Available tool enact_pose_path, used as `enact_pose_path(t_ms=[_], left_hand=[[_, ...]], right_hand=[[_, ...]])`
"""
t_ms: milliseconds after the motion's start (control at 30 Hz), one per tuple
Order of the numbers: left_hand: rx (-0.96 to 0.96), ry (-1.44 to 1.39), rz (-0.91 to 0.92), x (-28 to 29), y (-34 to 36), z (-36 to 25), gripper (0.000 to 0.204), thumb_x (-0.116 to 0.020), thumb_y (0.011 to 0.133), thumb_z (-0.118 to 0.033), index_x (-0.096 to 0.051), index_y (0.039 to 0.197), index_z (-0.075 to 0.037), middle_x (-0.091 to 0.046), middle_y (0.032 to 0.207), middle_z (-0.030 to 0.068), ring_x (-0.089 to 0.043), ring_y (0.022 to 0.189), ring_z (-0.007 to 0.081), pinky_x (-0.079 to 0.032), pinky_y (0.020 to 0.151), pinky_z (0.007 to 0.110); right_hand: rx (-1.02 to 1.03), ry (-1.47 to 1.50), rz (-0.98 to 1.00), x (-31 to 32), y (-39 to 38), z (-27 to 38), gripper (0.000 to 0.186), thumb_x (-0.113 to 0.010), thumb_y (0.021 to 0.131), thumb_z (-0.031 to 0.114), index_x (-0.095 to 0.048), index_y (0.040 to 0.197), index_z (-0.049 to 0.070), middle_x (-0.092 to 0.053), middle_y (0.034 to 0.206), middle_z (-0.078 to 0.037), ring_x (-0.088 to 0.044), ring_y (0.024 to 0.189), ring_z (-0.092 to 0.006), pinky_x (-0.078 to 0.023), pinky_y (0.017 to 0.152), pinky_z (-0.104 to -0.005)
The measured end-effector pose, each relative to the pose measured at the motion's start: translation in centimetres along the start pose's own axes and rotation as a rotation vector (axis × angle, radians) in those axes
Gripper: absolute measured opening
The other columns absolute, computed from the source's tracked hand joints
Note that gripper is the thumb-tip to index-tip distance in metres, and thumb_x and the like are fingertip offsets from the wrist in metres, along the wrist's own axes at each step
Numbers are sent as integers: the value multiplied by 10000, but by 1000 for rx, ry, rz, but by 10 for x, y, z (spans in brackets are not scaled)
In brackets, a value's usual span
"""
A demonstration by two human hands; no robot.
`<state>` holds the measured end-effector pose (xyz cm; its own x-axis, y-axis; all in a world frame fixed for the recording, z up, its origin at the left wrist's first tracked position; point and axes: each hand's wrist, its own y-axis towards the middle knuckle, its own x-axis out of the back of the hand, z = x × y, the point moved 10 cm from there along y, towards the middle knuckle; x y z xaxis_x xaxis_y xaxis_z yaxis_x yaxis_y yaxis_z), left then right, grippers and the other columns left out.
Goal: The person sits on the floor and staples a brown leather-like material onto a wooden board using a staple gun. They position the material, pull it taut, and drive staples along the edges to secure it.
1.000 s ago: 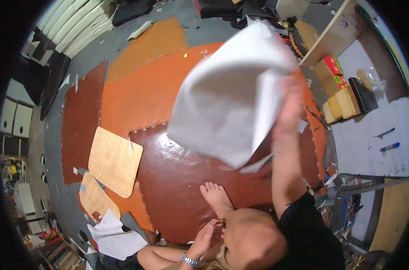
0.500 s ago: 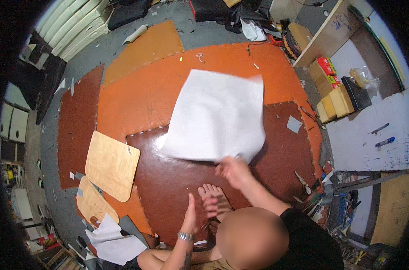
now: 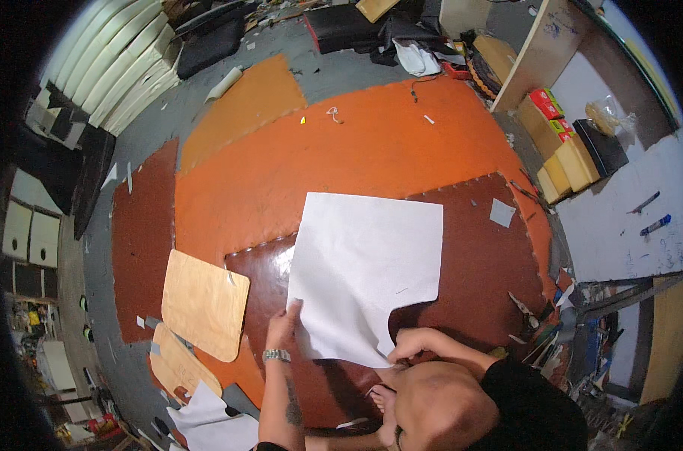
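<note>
A white sheet of leather-like material (image 3: 368,255) lies over the dark red-brown mat (image 3: 477,255) in front of me. Its near right side has a curved notch, beside a short dark line. My left hand (image 3: 283,327) grips the sheet's left edge between thumb and fingers; a metal watch is on that wrist. Close to my bare foot, my right hand (image 3: 411,344) is closed on the narrow near end of the sheet, which is pulled into soft folds. My bent knee (image 3: 447,398) is just under the right forearm.
Left of the sheet lie a rounded wooden board (image 3: 205,304) and a smaller board (image 3: 182,364), with white scrap material (image 3: 214,425) nearer me. Pliers (image 3: 523,307) and piled tools are at right. Yellow blocks (image 3: 568,171) and a blue marker (image 3: 655,225) rest on the white surface.
The sheet has come down and nearer to me from its raised, billowing position. My left hand has moved forward and taken its left edge; my right hand has drawn its end back toward my knee.
</note>
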<state>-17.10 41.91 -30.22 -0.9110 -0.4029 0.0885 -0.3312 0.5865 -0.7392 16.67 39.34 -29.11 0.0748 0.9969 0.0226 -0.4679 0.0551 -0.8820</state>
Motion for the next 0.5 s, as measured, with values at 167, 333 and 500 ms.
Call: enact_pose_path(t_ms=[167, 333, 500], left_hand=[[-307, 425, -245, -5, -11, -23, 387, -814, 927, -303, -753, 1001, 73, -734, 823, 92, -653, 740, 167, -525, 671, 354], [-379, 116, -528, 44, -72, 23, 265, -702, 991, -186, -720, 947, 75, -675, 760, 57, -550, 659, 165, -469, 613, 381], [153, -99, 132, -66, -174, 188, 301, -669, 1071, -241, -726, 1157, 41, -770, 978, 84, -704, 770, 198, -577, 672, 369]], right_hand=[[39, 311, -270, 40, 22, -23, 682, -811, 767, 354, -659, 1186, -163, -724, 1021, -263, -754, 920, -315, -603, 679, -401], [270, 687, -609, 131, 21, -29, 243, -773, 837, 224, -693, 899, 3, -643, 790, -56, -608, 724, -193, -493, 605, -386], [378, 491, -1333, 240, -34, -32, 221, -792, 863, 135, -611, 800, 24, -642, 769, -68, -593, 774, -180, -509, 722, -396]])
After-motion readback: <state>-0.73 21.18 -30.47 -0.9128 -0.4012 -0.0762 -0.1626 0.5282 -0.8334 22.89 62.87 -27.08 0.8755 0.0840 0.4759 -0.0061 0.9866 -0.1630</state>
